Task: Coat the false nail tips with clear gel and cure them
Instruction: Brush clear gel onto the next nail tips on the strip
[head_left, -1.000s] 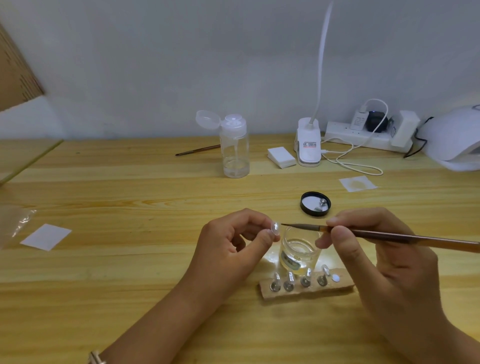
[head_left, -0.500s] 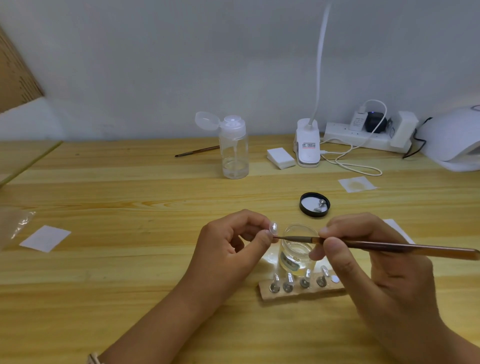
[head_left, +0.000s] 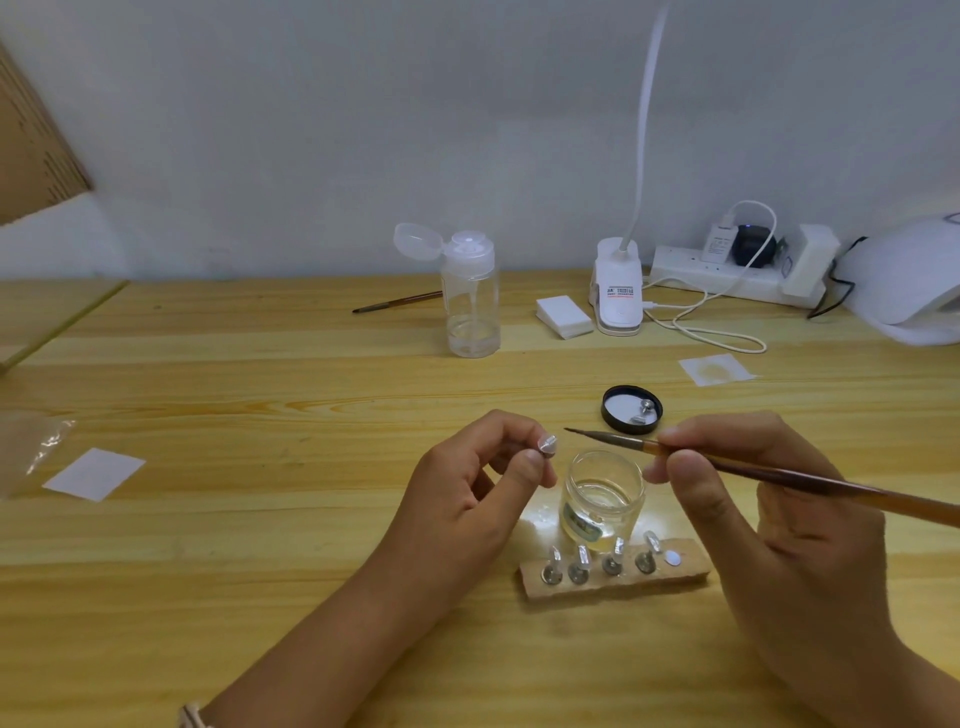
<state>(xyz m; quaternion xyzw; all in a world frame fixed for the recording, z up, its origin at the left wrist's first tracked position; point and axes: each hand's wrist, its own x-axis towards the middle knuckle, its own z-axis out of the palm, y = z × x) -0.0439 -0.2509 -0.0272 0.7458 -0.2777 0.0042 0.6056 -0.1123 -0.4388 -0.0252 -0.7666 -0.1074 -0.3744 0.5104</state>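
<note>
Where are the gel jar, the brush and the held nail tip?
gel jar (head_left: 603, 501), head view, on its glass wall.
brush (head_left: 592, 434), head view, on the bristles near the tip.
held nail tip (head_left: 548, 445), head view, on its shiny face.

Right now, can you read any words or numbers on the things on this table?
Nothing here can be read clearly.
Lamp base: red label, too blurred to read.
Jar: printed label, too blurred to read.
Charger: small print, too small to read.
Cardboard: dark rows of print, too blurred to read.
</note>
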